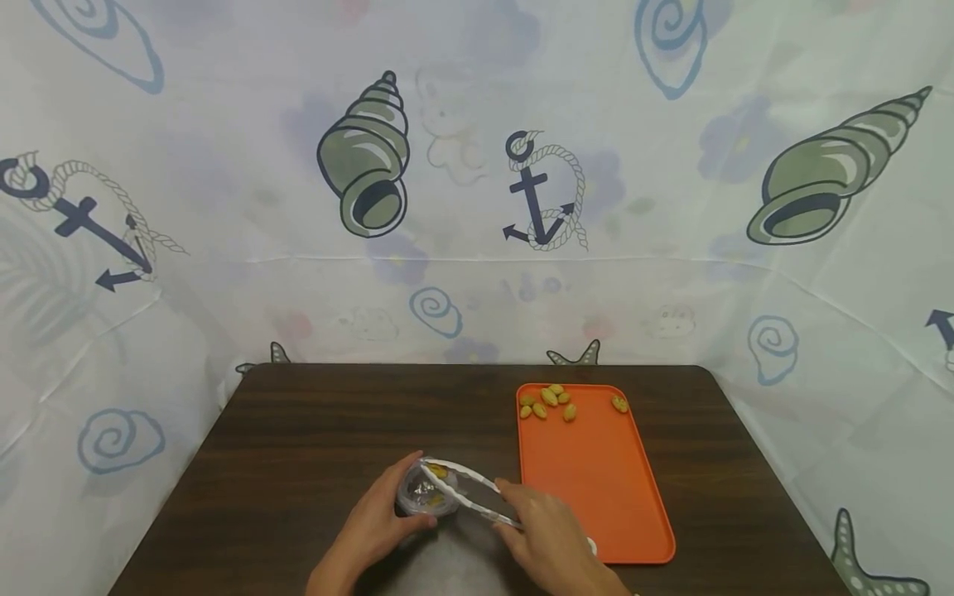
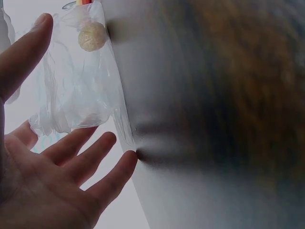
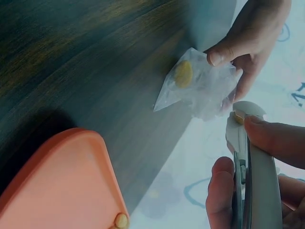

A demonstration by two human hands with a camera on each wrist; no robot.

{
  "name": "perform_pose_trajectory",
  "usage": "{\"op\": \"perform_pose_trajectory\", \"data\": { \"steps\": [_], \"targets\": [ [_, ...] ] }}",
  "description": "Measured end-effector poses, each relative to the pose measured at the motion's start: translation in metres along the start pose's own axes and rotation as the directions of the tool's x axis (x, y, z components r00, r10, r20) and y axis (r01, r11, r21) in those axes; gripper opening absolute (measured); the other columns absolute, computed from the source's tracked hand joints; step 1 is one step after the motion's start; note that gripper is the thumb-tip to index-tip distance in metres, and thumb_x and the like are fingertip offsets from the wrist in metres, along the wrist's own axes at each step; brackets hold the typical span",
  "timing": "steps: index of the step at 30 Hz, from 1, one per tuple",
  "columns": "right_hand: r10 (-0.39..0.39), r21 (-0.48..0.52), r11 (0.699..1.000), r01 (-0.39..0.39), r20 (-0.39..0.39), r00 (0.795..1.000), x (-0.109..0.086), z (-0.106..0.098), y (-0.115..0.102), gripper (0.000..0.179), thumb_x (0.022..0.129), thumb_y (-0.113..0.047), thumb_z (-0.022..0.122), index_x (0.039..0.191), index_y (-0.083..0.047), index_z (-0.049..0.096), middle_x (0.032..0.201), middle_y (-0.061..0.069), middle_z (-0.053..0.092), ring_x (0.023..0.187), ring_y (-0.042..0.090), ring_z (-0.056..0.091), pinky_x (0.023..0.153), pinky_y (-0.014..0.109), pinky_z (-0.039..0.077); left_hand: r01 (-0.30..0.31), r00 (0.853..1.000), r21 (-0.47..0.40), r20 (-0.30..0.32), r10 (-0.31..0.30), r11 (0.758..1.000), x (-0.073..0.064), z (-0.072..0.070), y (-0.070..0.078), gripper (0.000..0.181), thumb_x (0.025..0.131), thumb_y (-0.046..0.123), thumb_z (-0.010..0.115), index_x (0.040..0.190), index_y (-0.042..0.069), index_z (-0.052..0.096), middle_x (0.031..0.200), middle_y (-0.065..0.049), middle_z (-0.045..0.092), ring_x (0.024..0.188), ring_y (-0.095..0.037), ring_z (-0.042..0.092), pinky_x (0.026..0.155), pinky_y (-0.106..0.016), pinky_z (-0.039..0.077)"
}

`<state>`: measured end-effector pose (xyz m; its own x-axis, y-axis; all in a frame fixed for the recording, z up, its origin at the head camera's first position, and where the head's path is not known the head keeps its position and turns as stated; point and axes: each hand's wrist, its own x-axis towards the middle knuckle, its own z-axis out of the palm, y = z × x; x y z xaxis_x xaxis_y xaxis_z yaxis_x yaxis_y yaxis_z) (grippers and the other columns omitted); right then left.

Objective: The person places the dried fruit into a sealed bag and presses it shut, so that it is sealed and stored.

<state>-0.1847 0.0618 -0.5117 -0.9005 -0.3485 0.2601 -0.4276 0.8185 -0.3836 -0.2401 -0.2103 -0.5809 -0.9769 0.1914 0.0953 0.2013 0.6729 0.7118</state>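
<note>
My left hand [image 1: 376, 517] holds a clear plastic bag [image 1: 417, 497] upright near the table's front, thumb on one side and fingers on the other. Low in the bag, a yellowish nut-like piece [image 3: 183, 74] shows through the plastic. My right hand [image 1: 547, 534] grips a pair of white tongs [image 3: 264, 186] with thumb and fingers. The tips of the tongs reach the bag's mouth in the head view. Between those tips sits a small brownish-yellow piece [image 3: 239, 118], mostly covered by them. In the left wrist view, the bag lies against the fingers [image 2: 93, 155].
An orange tray [image 1: 596, 480] lies on the dark wooden table [image 1: 335, 430], right of the bag and partly behind my right hand. Several nut-like pieces [image 1: 549, 397] cluster at its far left corner, and one [image 1: 619, 404] sits far right. Patterned cloth [image 1: 477, 290] hangs around the table.
</note>
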Motion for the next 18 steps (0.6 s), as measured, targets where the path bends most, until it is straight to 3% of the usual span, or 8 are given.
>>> {"op": "perform_pose_trajectory", "data": {
  "steps": [10, 18],
  "targets": [
    [-0.027, -0.001, 1.000, 0.027, 0.009, 1.000, 0.0015, 0.0055, 0.0011, 0.048, 0.086, -0.020, 0.083, 0.130, -0.008, 0.068, 0.119, 0.006, 0.077, 0.099, 0.019, 0.075, 0.075, 0.037, 0.061, 0.005, 1.000, 0.020, 0.000, -0.005, 1.000, -0.0003, 0.0008, -0.0012, 0.099, 0.070, 0.041, 0.095, 0.155, 0.028, 0.045, 0.152, -0.011, 0.055, 0.137, -0.037, 0.055, 0.107, -0.061, 0.046],
    [-0.040, -0.015, 0.999, 0.039, -0.025, 0.999, 0.0023, 0.0049, 0.0041, 0.059, 0.080, -0.027, 0.088, 0.132, -0.006, 0.067, 0.118, 0.006, 0.077, 0.096, 0.019, 0.075, 0.075, 0.037, 0.060, -0.008, 1.000, 0.017, -0.017, 0.008, 1.000, -0.0002, 0.0009, -0.0029, 0.099, 0.069, 0.037, 0.096, 0.154, 0.027, 0.046, 0.151, -0.009, 0.056, 0.137, -0.034, 0.056, 0.107, -0.059, 0.047]
  ]
}}
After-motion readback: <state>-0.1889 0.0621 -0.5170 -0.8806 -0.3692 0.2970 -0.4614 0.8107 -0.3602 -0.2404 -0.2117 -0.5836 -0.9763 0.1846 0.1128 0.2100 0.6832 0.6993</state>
